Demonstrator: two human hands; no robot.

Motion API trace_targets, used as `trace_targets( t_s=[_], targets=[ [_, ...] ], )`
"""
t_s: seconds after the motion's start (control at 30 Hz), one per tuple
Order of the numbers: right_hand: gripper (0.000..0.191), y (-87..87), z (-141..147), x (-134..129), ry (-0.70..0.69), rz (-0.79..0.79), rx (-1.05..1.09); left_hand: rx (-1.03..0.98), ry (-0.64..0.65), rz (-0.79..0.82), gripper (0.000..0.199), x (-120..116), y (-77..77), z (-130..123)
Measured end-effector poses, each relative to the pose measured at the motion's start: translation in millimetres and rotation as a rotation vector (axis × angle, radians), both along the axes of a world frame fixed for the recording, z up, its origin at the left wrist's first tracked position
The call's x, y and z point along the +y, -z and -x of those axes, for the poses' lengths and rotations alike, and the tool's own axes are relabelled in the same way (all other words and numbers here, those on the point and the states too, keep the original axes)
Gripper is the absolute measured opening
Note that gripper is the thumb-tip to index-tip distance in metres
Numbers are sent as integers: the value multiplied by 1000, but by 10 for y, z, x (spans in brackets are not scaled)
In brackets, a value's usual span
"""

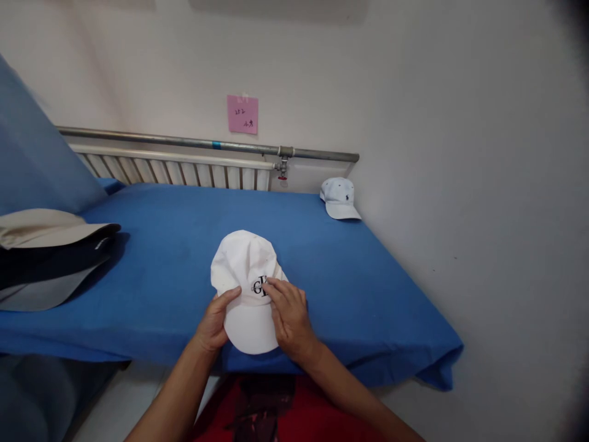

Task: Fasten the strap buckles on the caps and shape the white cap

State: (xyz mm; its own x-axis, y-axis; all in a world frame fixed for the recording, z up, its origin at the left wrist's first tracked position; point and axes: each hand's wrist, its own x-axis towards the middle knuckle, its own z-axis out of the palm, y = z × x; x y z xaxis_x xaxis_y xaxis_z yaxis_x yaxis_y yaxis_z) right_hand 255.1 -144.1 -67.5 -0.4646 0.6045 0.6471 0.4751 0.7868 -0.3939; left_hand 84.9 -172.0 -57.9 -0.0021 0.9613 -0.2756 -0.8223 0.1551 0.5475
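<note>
A white baseball cap (243, 261) with a black letter logo on its front is in the middle of the view, its brim pointing toward me. My left hand (218, 319) grips the cap's left side where brim meets crown, thumb on top and the other fingers hidden beneath. Against the right part of the front panel lies my right hand (289, 316), its fingertips touching the fabric by the logo. These fingers are extended rather than wrapped round the cap; its thumb is near the brim's right edge.
A blue cloth-covered table (161, 264) spans the view. Stacked caps (50, 230) lie at the left. Near the back right corner sits a pale cap (339, 193). A radiator (184, 172), a metal pipe (184, 142) and a pink note (242, 115) line the wall behind.
</note>
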Motion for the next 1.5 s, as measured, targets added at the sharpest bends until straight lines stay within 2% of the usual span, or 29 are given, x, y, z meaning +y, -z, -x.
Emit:
trace_targets(
  t_s=[0.53,0.87,1.17,1.33,1.5],
  targets=[
    [58,-115,41,46,-10,91,-104,-7,-17,54,42,2,-41,-14],
    [49,-9,14,54,-11,25,-29,-19,-8,42,45,4,-32,-11],
    [45,4,8,59,1,27,-13,-23,33,20,50,12,10,10],
    [43,21,-4,66,3,34,4,-15,9,31,52,11,-7,-4],
    [41,22,-17,61,-4,67,41,-31,9,27,48,7,-12,-18]
  ],
)
